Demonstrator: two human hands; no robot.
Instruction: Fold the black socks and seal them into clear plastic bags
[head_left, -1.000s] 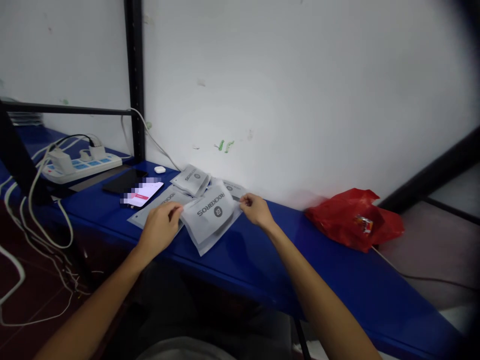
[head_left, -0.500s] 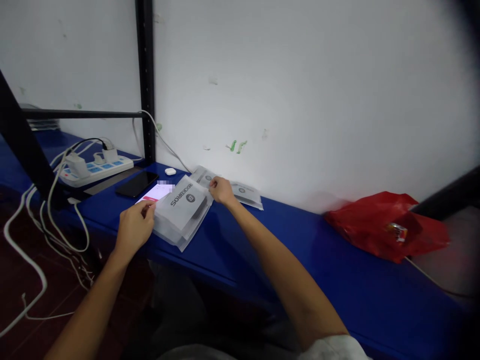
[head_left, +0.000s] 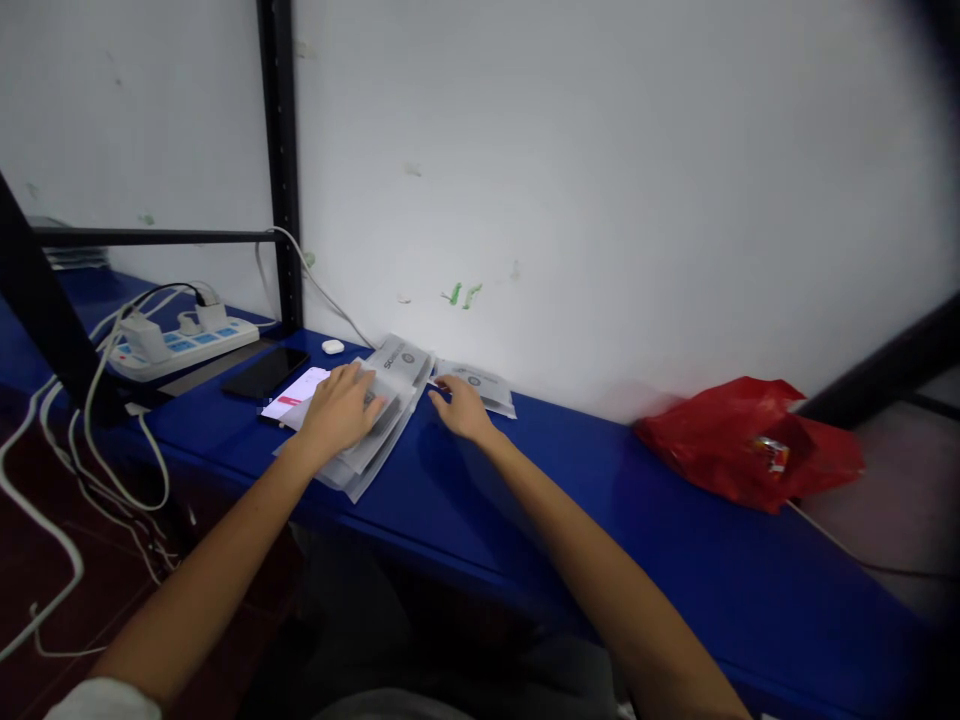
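Observation:
A stack of grey printed pouches (head_left: 390, 405) lies on the blue shelf (head_left: 570, 500) against the white wall. My left hand (head_left: 341, 410) rests flat on top of the stack, fingers spread. My right hand (head_left: 461, 408) lies on the shelf just right of the stack, fingertips touching a separate grey pouch (head_left: 480, 385) near the wall. Neither hand grips anything.
A lit phone (head_left: 294, 395) and a dark phone (head_left: 264, 372) lie left of the stack, with a small white earbud case (head_left: 332, 347) behind. A power strip (head_left: 184, 340) with cables sits far left by a black upright post (head_left: 279, 170). A red plastic bag (head_left: 750, 445) lies at right.
Both hands held a pouch by its ends and carried it left onto the stack; now the left hand presses the stack flat and the right hand has let go and moved to the other pouch.

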